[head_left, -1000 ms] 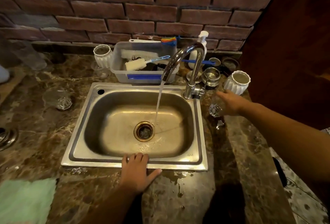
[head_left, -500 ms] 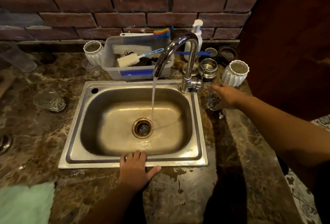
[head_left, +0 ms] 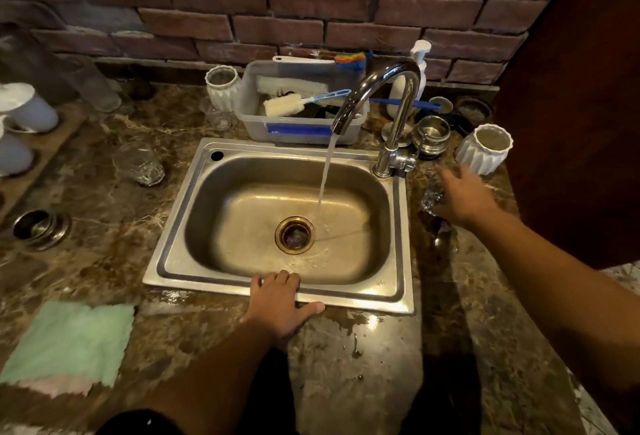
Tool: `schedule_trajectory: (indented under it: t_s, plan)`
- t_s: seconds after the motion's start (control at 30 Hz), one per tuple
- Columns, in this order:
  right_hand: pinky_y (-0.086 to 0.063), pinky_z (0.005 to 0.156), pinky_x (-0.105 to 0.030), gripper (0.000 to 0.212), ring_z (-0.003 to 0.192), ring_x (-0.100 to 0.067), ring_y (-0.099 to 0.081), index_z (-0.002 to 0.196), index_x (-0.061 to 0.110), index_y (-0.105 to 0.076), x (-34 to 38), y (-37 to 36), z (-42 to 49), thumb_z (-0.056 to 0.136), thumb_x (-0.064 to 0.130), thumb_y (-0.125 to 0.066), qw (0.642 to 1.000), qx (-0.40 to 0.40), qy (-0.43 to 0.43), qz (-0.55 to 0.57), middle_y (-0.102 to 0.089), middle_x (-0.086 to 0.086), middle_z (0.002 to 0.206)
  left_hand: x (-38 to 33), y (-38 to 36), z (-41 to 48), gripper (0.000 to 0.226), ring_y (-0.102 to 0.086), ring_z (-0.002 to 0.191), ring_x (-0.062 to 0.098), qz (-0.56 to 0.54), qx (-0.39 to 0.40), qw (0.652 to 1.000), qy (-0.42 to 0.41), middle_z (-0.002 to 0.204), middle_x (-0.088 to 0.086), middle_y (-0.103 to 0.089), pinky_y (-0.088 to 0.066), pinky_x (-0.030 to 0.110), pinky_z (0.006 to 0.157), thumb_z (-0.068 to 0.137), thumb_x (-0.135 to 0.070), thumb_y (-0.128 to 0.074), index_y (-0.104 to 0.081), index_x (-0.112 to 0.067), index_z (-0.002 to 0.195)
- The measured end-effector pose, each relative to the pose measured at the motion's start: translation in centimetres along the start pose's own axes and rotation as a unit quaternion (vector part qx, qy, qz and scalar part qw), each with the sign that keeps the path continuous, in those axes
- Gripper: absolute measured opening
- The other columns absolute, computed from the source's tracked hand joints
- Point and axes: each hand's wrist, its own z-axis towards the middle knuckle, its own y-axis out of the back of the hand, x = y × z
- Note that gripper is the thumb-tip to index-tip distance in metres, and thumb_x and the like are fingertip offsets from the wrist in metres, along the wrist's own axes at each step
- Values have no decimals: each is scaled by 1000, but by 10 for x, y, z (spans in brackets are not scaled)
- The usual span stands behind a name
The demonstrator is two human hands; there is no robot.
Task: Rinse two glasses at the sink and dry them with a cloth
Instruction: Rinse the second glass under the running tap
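Note:
Water runs from the chrome tap (head_left: 374,88) into the steel sink (head_left: 173,261). My right hand (head_left: 462,197) is on the counter right of the sink, wrapped round a small clear glass (head_left: 430,196) that stands there, blurred. My left hand (head_left: 282,303) lies flat on the sink's front rim, fingers apart, holding nothing. A second clear glass (head_left: 139,164) stands on the counter left of the sink. A pale green cloth (head_left: 69,341) lies flat at the near left.
Behind the sink a grey tub (head_left: 252,115) holds brushes, flanked by white ribbed cups (head_left: 221,88) (head_left: 485,148). A soap pump (head_left: 420,53), steel cups (head_left: 433,133) and a small glass (head_left: 216,117) crowd the back. A dark wall rises at right.
Both hands stay where they were, the left on the sink rim and the right at the glass. Only my view has shifted slightly; water keeps running.

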Motion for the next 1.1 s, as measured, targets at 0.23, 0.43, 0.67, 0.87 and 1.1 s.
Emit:
schedule_trajectory:
  t_s: [0.23, 0.43, 0.67, 0.87, 1.1]
  plan:
    - [-41, 108, -44, 82, 136, -35, -37, 149, 17, -33, 55, -4, -56, 82, 33, -77, 997, 37, 22, 71, -37, -17, 148, 5, 2, -3, 79, -44, 134, 24, -21, 7, 1000, -21, 138, 1, -55, -17, 55, 120, 84, -84, -37, -53, -24, 133]
    - [-44, 100, -35, 77, 125, -29, -51, 148, 19, -35, 122, -14, -83, 84, 34, -74, 988, 110, 79, 77, -46, -13, 141, 51, 5, -15, 66, -45, 133, 24, -8, -29, 999, -31, 137, 1, -56, -17, 56, 121, 90, -77, -35, -51, -29, 133]
    - [-42, 106, -35, 74, 131, -27, -49, 149, 21, -35, 208, -29, -95, 86, 34, -73, 977, 151, 121, 88, -47, -12, 146, 147, 19, -23, 74, -31, 145, 26, 16, -67, 998, -13, 148, 4, -45, -10, 64, 119, 86, -82, -32, -49, -28, 135]
    - [-45, 101, -36, 68, 123, -27, -54, 144, 21, -42, 296, -33, -81, 85, 33, -73, 967, 160, 183, 82, -53, -11, 141, 219, 27, -25, 88, 5, 157, 27, 19, -92, 995, -33, 170, 0, -9, 8, 68, 116, 83, -87, -27, -33, -34, 154]
    - [-39, 108, -37, 74, 136, -26, -45, 150, 22, -35, 401, -25, -39, 88, 36, -71, 951, 143, 269, 56, -43, -8, 152, 233, 14, -17, 93, -1, 157, 25, 2, -155, 986, -65, 169, -1, -16, 4, 69, 118, 82, -90, -27, -44, -30, 151]
